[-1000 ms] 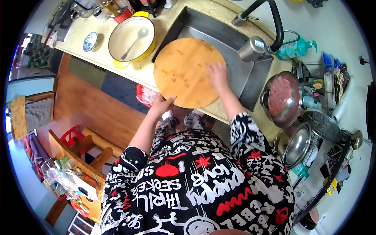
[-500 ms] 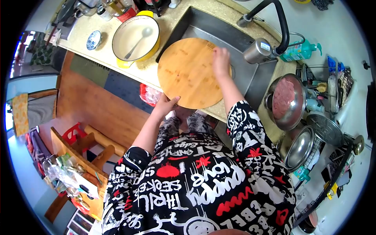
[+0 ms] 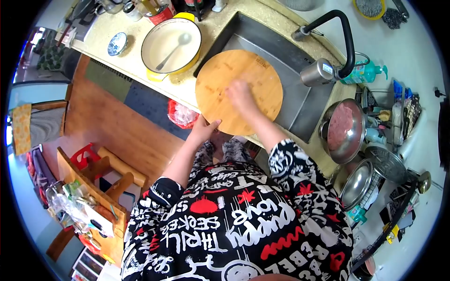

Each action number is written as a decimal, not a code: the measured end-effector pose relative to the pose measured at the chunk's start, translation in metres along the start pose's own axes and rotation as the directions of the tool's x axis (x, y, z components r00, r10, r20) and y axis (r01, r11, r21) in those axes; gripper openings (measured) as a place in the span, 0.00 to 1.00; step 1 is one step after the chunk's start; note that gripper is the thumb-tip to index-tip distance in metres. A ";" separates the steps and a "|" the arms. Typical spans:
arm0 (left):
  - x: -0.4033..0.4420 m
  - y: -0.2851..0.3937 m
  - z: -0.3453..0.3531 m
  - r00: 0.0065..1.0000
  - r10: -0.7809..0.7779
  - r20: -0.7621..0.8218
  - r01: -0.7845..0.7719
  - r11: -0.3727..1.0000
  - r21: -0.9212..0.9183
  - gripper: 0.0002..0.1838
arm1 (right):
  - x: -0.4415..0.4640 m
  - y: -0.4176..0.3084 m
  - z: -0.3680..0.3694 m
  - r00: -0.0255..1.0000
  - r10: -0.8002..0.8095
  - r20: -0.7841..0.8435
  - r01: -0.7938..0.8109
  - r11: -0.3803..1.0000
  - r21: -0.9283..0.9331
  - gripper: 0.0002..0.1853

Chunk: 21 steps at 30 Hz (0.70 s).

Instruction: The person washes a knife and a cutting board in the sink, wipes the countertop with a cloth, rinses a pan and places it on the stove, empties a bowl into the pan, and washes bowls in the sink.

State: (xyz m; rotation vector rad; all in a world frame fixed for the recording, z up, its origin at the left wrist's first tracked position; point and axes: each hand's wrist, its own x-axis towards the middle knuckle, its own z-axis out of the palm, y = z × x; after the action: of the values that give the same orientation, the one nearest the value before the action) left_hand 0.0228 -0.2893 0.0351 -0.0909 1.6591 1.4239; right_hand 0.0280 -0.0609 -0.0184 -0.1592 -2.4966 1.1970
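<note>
Through the head view I have my left hand [image 3: 204,131] closed on the near left rim of the round wooden board [image 3: 262,79], thumb on top. The board lies across the sink [image 3: 295,105] and the front edge of the counter [image 3: 97,41]. My right hand [image 3: 240,95] is at the board's middle, blurred; I cannot tell whether its grip is wide or narrow. Just left of the board sits the yellow pot [image 3: 154,44], a spoon [image 3: 171,53] inside.

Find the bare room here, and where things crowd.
Bare: counter between the blue-patterned bowl and yellow pot; sink floor between the round board and faucet. Crowded: behind the pot, with jars; right of the sink, with metal bowls.
</note>
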 end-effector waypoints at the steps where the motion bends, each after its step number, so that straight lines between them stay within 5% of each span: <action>1: -0.001 0.002 -0.001 0.999 -0.039 -0.009 0.039 0.999 0.005 0.24 | -0.006 -0.021 -0.001 0.981 -0.179 0.082 0.183 0.982 -0.045 0.06; 2: 0.002 -0.002 -0.003 1.000 -0.004 0.021 0.003 1.000 0.027 0.24 | -0.007 -0.035 -0.003 0.924 -0.345 0.166 0.360 0.930 -0.072 0.06; 3: 0.007 -0.009 -0.006 0.998 0.030 0.052 -0.032 0.998 0.051 0.24 | 0.002 -0.030 -0.013 0.996 0.009 0.093 -0.020 0.994 0.112 0.05; 4: 0.010 -0.013 -0.010 0.995 0.066 0.080 -0.072 0.995 0.071 0.24 | 0.019 -0.011 -0.034 0.926 0.366 0.093 -0.377 0.875 0.304 0.04; 5: 0.007 -0.010 -0.007 0.995 0.076 0.058 -0.080 0.995 0.058 0.24 | 0.029 0.002 -0.048 0.730 0.662 0.166 -0.650 0.600 0.465 0.04; 6: 0.004 -0.008 -0.007 0.997 0.056 0.058 -0.059 0.997 0.044 0.24 | 0.026 0.009 -0.052 0.848 0.526 -0.067 -0.508 0.842 0.182 0.04; 7: 0.003 -0.006 -0.007 0.997 0.038 0.061 -0.040 0.999 0.032 0.24 | 0.022 0.020 -0.053 0.927 0.292 -0.235 -0.334 0.928 -0.164 0.04; 8: 0.003 -0.003 -0.006 0.997 0.020 0.068 -0.022 1.000 0.022 0.24 | 0.018 0.030 -0.048 0.953 0.000 -0.303 -0.164 0.843 -0.513 0.04; 9: 0.003 -0.006 -0.001 0.998 0.056 0.004 -0.056 0.997 -0.049 0.24 | 0.006 0.029 -0.027 0.977 -0.037 -0.211 -0.075 0.863 -0.499 0.04; 11: 0.006 -0.006 -0.004 0.998 0.062 0.013 -0.061 0.998 -0.007 0.24 | -0.004 -0.019 0.001 0.990 -0.002 0.139 0.016 0.995 -0.099 0.05; 14: 0.000 0.000 -0.001 0.999 0.035 0.028 -0.034 0.999 -0.020 0.24 | 0.020 -0.050 0.008 0.924 -0.355 0.145 0.383 0.872 -0.305 0.04; 15: -0.001 0.002 -0.003 0.999 0.013 0.052 -0.012 1.000 -0.019 0.24 | 0.035 -0.026 0.012 0.997 0.071 -0.021 -0.067 0.986 0.153 0.03; 16: -0.001 0.002 -0.006 0.997 -0.010 0.076 0.011 1.000 -0.017 0.24 | 0.053 0.006 0.012 0.858 0.512 0.039 -0.430 0.676 0.598 0.03; 17: 0.000 0.001 -0.007 0.996 -0.038 0.076 0.038 0.999 -0.001 0.24 | 0.063 0.030 -0.004 0.912 0.371 -0.176 -0.344 0.924 0.166 0.04; 18: 0.000 0.002 -0.007 0.996 -0.053 0.070 0.054 0.998 -0.014 0.24 | 0.069 0.045 -0.019 0.946 0.134 -0.294 -0.232 0.915 -0.330 0.06; 21: 0.000 0.006 -0.006 0.997 -0.047 0.069 0.049 0.998 -0.028 0.26 | 0.039 0.039 -0.024 0.936 0.039 -0.350 -0.225 0.831 -0.509 0.06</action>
State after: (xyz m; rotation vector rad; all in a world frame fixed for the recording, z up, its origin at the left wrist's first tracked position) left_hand 0.0161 -0.2921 0.0388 -0.0973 1.5707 1.4003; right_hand -0.0017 -0.0082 -0.0240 -0.6372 -2.4749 0.4133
